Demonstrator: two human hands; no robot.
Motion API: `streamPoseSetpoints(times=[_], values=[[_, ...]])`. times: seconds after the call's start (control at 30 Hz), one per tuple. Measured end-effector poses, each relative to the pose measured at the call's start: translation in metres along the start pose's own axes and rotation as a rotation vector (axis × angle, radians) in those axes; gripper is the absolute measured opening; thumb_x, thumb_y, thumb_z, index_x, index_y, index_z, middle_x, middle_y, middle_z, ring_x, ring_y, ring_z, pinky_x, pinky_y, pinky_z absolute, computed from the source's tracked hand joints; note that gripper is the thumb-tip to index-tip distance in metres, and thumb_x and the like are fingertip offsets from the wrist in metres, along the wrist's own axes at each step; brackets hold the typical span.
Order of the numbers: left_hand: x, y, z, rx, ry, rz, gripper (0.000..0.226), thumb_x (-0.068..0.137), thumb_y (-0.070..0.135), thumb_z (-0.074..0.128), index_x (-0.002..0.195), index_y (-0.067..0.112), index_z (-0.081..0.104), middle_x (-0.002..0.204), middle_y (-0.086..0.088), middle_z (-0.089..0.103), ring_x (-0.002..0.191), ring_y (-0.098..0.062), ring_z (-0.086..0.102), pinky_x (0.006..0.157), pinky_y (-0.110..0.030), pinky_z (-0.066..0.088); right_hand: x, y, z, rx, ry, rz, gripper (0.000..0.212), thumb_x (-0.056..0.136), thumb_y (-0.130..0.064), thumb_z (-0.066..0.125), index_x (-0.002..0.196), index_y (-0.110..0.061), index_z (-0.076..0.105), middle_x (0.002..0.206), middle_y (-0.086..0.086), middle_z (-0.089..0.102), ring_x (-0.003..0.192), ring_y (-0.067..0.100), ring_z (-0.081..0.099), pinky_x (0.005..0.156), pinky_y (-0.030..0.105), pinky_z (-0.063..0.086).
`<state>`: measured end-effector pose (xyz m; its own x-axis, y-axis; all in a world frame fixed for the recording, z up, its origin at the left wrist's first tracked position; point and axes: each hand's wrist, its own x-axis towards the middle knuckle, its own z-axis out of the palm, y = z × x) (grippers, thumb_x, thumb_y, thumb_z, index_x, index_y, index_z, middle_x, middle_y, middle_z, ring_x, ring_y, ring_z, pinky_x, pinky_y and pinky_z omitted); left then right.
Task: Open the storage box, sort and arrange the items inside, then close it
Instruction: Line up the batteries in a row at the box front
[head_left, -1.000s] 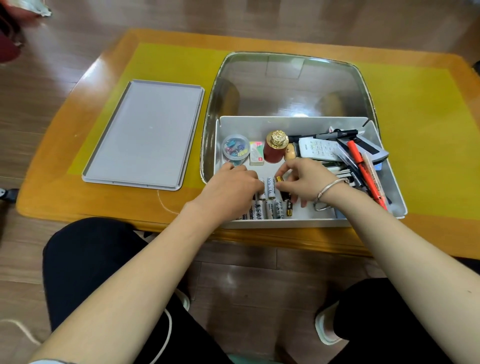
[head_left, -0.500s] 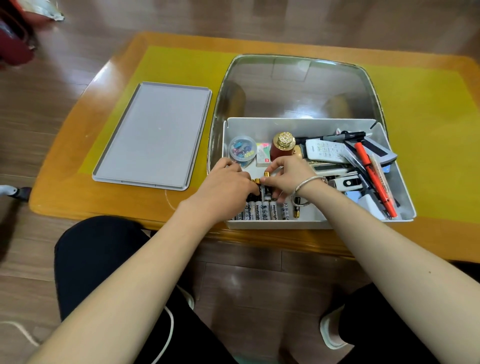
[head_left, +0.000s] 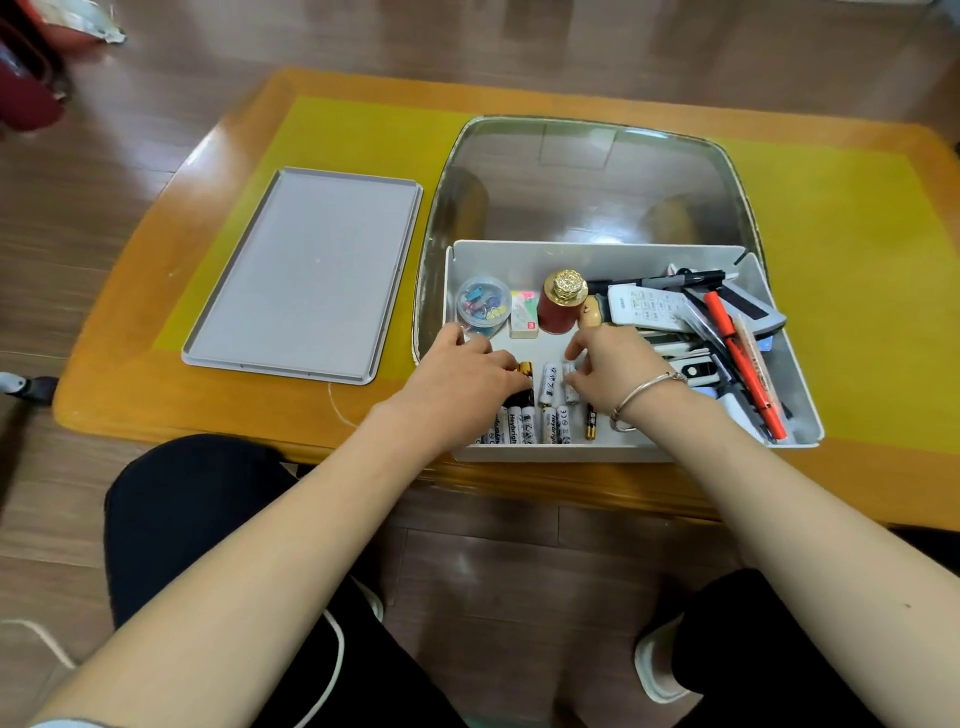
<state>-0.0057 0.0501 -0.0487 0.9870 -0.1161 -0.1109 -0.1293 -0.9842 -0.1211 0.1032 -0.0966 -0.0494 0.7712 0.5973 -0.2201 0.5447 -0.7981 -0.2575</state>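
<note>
The open white storage box sits at the table's near edge. Its grey lid lies flat to the left. Inside, white batteries lie in a row along the near wall, with more white batteries above them. My left hand rests on a black and gold battery with its fingers curled. My right hand pinches a white battery at its fingertips. Against the far wall stand a round clip tub, an eraser and a red jar with a gold cap. Remotes and pens fill the right side.
The box stands on a glass inset in an orange wooden table with a yellow mat. My knees in black trousers are below the table edge. A red object is on the floor at the far left.
My hands came together over the batteries and have now drawn slightly apart. My right hand has shifted right with a white battery at its fingertips. The camera has tilted a little.
</note>
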Motion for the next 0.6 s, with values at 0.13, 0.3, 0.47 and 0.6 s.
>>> streamPoseSetpoints(times=[0.13,0.3,0.47,0.6], values=[[-0.0002,0.0016,-0.0005,0.015,-0.021,0.01,0.053,0.094,0.02,0.051,0.142,0.038,0.039,0.145,0.005,0.046,0.125,-0.022,0.044,0.097,-0.043,0.03,-0.0009,-0.001,0.0032,-0.061,-0.033,0.025,0.023,0.084,-0.018,0.061,0.104,-0.007,0.064,0.116,0.017,0.06,0.1,0.033,0.058,0.085,0.039,0.05],[0.0009,0.0031,-0.0016,0.019,-0.013,0.023,0.044,0.094,0.022,0.05,0.136,0.035,0.048,0.138,0.005,0.053,0.12,-0.021,0.05,0.094,-0.042,0.033,-0.0012,-0.0049,0.002,0.137,-0.064,-0.021,0.023,0.084,-0.012,0.062,0.106,-0.012,0.067,0.106,0.012,0.066,0.102,0.026,0.06,0.091,0.031,0.047],[0.0022,0.0031,0.0014,0.012,-0.003,0.04,0.051,0.093,0.022,0.051,0.142,0.035,0.039,0.139,0.003,0.052,0.123,-0.023,0.048,0.097,-0.044,0.034,-0.0011,-0.001,0.0017,-0.006,-0.032,0.024,0.027,0.085,-0.013,0.057,0.111,-0.01,0.059,0.111,0.015,0.062,0.103,0.032,0.056,0.087,0.038,0.048],[0.0039,0.0027,0.0028,0.018,-0.015,0.057,0.059,0.093,0.025,0.053,0.146,0.039,0.031,0.145,0.003,0.046,0.129,-0.024,0.044,0.1,-0.044,0.034,-0.0018,-0.0049,0.0032,-0.001,-0.103,-0.005,0.033,0.086,-0.012,0.056,0.119,-0.012,0.059,0.109,0.009,0.066,0.105,0.027,0.058,0.09,0.036,0.049]])
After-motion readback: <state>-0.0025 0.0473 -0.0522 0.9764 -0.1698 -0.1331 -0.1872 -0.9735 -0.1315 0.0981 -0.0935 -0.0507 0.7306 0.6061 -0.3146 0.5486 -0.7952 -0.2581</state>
